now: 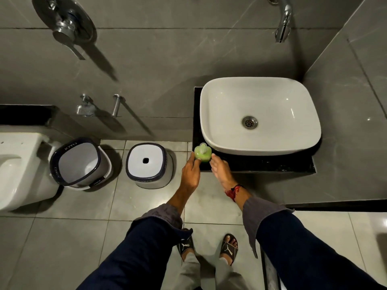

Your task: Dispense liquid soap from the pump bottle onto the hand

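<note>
The green pump bottle (202, 153) stands at the front left corner of the black counter (261, 164), just beside the white basin (259, 116). The left hand (191, 172) reaches up to it, fingertips touching its left side, fingers loosely curled rather than clamped. The right hand (221, 170) lies flat with fingers together, tips just beside the bottle's right side. Whether either hand truly grips it, I cannot tell. 2 white stools (80, 162) sit on the floor to the left.
</note>
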